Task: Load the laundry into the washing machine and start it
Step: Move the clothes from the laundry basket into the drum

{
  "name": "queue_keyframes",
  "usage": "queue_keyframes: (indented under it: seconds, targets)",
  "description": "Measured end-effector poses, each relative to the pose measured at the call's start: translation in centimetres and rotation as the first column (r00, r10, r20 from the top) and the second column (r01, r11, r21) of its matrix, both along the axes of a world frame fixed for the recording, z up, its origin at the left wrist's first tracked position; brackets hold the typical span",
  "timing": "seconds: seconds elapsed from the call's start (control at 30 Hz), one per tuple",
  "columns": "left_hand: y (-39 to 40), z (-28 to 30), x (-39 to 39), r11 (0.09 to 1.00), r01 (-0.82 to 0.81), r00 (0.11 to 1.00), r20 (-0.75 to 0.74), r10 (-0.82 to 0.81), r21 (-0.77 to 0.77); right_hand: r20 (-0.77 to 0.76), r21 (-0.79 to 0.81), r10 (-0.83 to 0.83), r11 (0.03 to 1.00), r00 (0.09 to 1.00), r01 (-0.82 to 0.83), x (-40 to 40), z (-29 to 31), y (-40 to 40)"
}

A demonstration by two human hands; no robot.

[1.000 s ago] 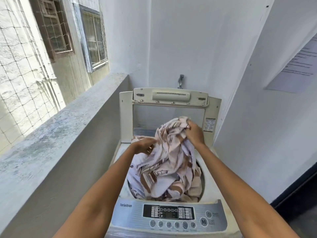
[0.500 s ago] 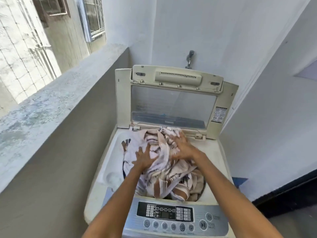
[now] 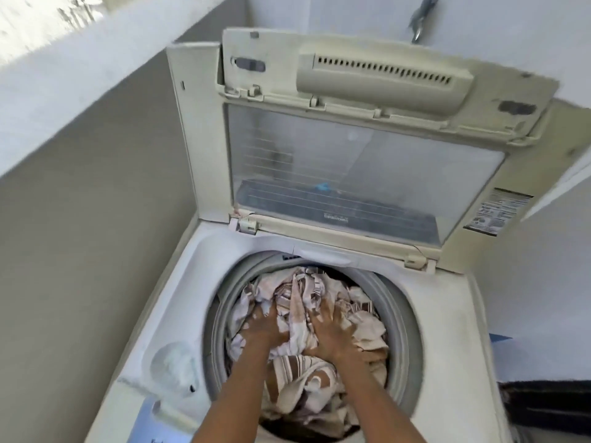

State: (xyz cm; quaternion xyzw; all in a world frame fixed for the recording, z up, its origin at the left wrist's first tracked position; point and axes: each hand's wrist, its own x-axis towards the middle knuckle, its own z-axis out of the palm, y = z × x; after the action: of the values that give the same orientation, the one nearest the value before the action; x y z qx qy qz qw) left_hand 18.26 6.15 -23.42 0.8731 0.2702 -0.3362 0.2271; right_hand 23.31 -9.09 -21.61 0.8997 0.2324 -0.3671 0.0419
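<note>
A white top-loading washing machine (image 3: pixel 192 282) fills the view, its lid (image 3: pixel 351 174) standing upright at the back. Inside the round grey-rimmed drum (image 3: pixel 217 314) lies a bundle of striped beige, white and brown laundry (image 3: pixel 303 385). My left hand (image 3: pixel 267 327) and my right hand (image 3: pixel 332 330) both lie flat on top of the cloth inside the drum, fingers spread, palms down and side by side. The control panel is cut off at the bottom edge.
A concrete parapet wall (image 3: pixel 80 187) runs close along the machine's left side. A metal tap (image 3: pixel 420 20) sticks out of the white back wall above the lid. A white wall (image 3: pixel 543 298) stands to the right, with a dark strip low beside the machine.
The laundry has gone from heaped above the opening to down inside the drum. Both hands followed it down and now lie flat on it. The camera has tilted down and closer.
</note>
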Motion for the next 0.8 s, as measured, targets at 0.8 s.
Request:
queue_keyframes:
  seconds: [0.8]
  targets:
    - [1.9, 2.6, 0.9, 0.953, 0.041, 0.993, 0.121, -0.005, -0.302, -0.194, 0.416, -0.23, 0.861, 0.954, 0.292, 4.3, 1.3, -2.5]
